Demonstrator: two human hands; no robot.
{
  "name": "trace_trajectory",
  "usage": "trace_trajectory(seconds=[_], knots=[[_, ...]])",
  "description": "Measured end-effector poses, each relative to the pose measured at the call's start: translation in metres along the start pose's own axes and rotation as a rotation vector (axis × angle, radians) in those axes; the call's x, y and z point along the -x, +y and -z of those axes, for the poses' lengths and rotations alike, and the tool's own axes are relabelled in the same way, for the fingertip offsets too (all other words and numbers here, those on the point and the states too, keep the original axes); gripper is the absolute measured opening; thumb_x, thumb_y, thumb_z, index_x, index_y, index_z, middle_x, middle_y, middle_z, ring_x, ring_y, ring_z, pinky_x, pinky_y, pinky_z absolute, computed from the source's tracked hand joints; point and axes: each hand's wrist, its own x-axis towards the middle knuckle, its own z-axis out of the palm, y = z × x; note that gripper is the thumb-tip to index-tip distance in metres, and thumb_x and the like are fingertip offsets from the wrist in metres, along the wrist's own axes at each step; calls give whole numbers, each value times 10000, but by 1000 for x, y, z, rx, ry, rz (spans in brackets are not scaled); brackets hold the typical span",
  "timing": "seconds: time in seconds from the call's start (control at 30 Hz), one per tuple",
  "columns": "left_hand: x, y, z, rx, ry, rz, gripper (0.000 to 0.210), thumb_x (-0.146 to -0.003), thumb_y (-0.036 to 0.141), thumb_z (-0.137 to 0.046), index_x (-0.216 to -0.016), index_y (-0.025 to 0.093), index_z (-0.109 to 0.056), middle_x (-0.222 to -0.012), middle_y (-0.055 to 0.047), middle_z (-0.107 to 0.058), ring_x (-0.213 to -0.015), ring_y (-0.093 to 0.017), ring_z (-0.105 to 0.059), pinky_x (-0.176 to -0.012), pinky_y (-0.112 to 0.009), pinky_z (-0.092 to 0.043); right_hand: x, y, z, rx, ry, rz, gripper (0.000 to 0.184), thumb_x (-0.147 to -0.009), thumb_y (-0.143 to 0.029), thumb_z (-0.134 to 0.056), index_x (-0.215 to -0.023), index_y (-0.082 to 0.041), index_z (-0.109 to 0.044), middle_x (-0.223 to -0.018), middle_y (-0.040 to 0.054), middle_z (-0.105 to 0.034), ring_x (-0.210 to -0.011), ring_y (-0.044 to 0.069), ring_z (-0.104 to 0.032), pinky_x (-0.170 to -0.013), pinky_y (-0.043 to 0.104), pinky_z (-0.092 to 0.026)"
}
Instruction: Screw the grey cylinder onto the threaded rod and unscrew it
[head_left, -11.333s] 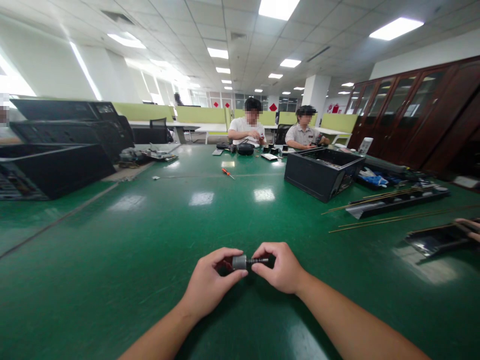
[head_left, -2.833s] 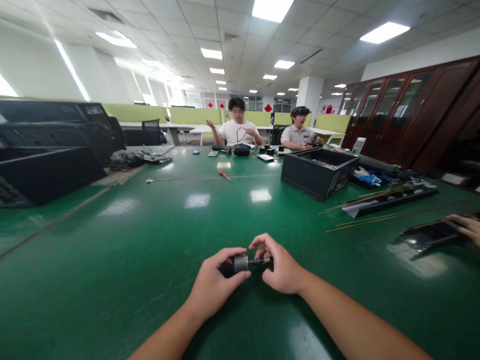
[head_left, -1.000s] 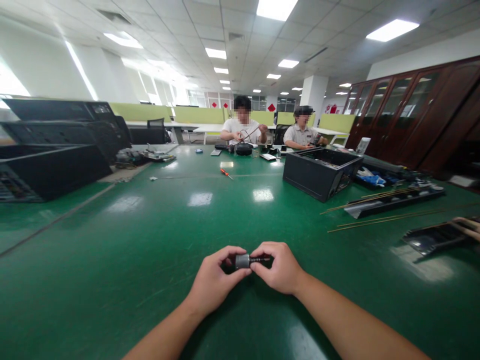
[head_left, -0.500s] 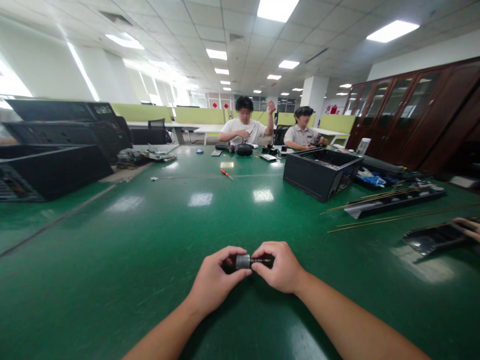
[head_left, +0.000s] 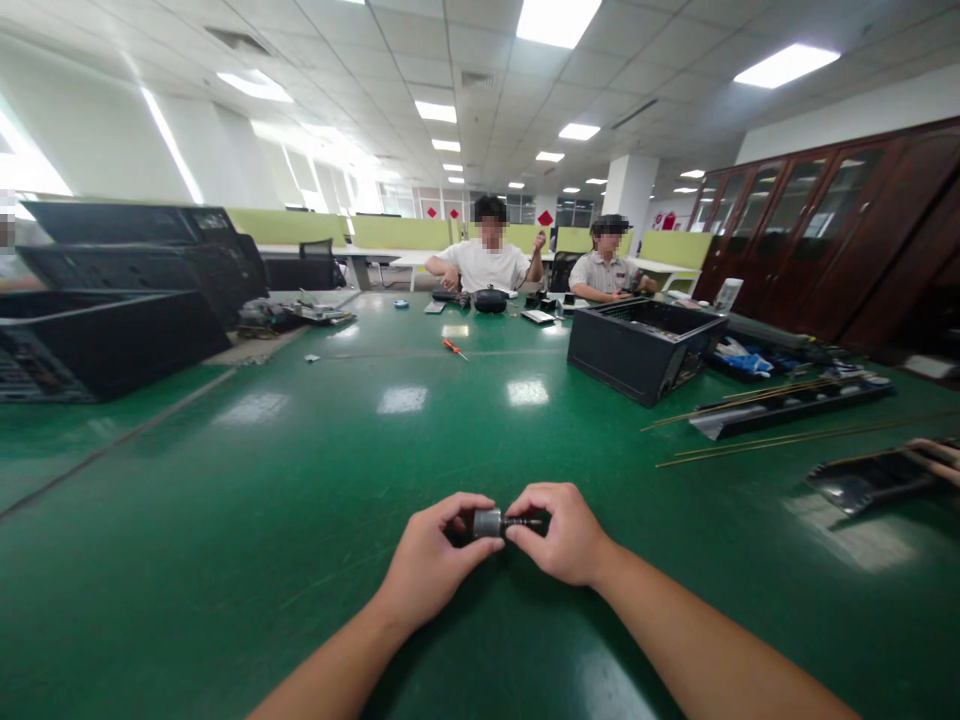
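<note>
Centre: the left hand [head_left: 429, 560] holds a short, grey metal cylinder [head_left: 487, 523], index finger along its far side and thumb along its near side. A dark, ridged metal rod [head_left: 525, 521] projects from the cylinder toward the right hand [head_left: 566, 537], whose thumb and index finger I see drawn narrow, pinching the rod just beside the cylinder. Both pieces lie sideways between the hands, over a glossy green tabletop [head_left: 360, 430]; from my distant post I cannot tell whether they touch it. Well beyond the fingertips, almost straight ahead, I find an orange-handled screwdriver [head_left: 451, 346]. Ahead and to the right of the fingers stands an open, box-shaped black metal case [head_left: 611, 352]; nearer on that side I note thin, brass-coloured rods [head_left: 739, 452] and a long, dark metal channel [head_left: 795, 409]. Farther right, a co-worker's hand [head_left: 943, 456] is at a dark, flat panel [head_left: 862, 480]. Ahead and left of the fingers I make out a group of black computer cases [head_left: 127, 345]. Farthest from the fingers, across the tabletop, sit a person in a white shirt [head_left: 487, 265], behind a rounded black pouch [head_left: 491, 300], and a person in a pale patterned shirt [head_left: 600, 274]
</note>
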Motion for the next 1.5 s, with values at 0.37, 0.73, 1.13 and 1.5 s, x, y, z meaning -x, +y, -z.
trace_trajectory(seconds=[0.37, 0.73, 1.13, 1.5], knots=[[0, -1, 1, -14, -6, 6, 294, -720, 265, -745, -1010, 232, -706, -912, 2, -714, -785, -188, -604, -756, -314, -461, 0, 0, 1, -23, 7, -15, 73, -719, -172, -706, -783, -206, -718, -748, 15, -725, -668, 175, -656, -660, 278, -482], [-1, -3, 0, 17, -6, -9, 310, -724, 297, -756, -1020, 222, -701, -951, -15, -716, -839, -204, -638, -787, -326, -481, 0, 2, -1, -66, 21, -52, 54, -732, -164, -697, -777, -189, -712, -734, 7, -711, -679, 161, -651, -665, 256, -462], [-1, -5, 0, 17, -1, -16, 317, -717, 305, -769, -1017, 226, -702, -947, -11, -717, -833, -203, -637, -787, -331, -482, 1, -1, 2, -52, 16, -52, 61, -735, -169, -690, -787, -195, -709, -755, 12, -714, -699, 169, -652, -679, 263, -461], [-2, -5, 1, 4, 20, -2, 335, -716, 347, -776, -1021, 227, -701, -931, -13, -713, -806, -204, -629, -760, -328, -481, 1, 0, 0, -26, 36, -66, 69, -740, -158, -683, -792, -199, -703, -738, -6, -691, -690, 155, -634, -654, 251, -441]])
